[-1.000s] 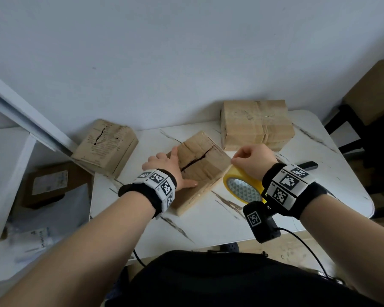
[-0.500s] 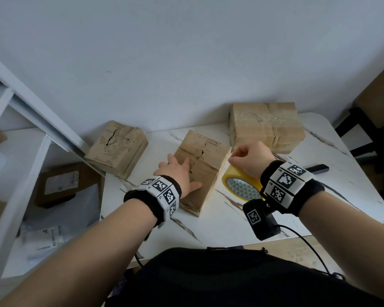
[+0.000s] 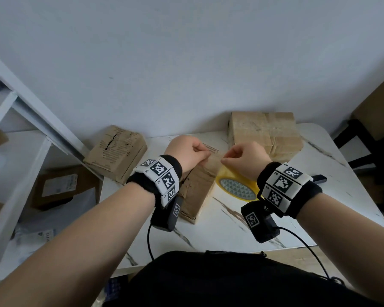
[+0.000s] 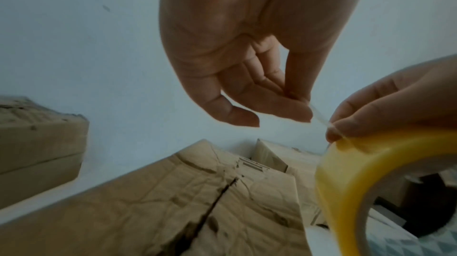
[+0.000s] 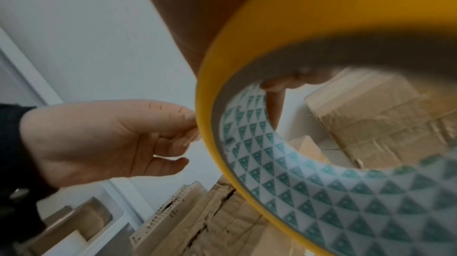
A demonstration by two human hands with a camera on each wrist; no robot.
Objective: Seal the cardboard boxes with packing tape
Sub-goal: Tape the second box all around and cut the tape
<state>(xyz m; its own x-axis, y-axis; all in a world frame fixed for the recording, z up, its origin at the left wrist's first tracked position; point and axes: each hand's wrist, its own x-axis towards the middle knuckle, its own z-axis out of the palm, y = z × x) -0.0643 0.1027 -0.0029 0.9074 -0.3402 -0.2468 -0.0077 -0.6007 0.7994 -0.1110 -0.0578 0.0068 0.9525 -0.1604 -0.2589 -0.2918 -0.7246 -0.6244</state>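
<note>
A crumpled cardboard box (image 3: 197,187) with a split top seam (image 4: 207,209) lies in the middle of the white table (image 3: 226,224). Above it my right hand (image 3: 225,159) holds a yellow roll of packing tape (image 3: 237,188), with a finger inside the patterned core (image 5: 279,82). My left hand (image 3: 205,155) faces it and pinches the clear free end of the tape (image 4: 317,116) between thumb and fingers (image 4: 296,112). Only a short strip is pulled off the roll (image 4: 351,172). Neither hand touches the box.
A second box with a split seam (image 3: 118,149) sits at the table's left edge by a white frame (image 3: 42,127). A taped box (image 3: 264,134) stands at the back right against the wall. A black object (image 3: 319,178) lies right of my wrist. More parcels lie on the floor at left (image 3: 60,187).
My left hand has come off the middle box and risen to the roll, taking hold of the tape end. The right hand lifted the roll from beside the box to above it.
</note>
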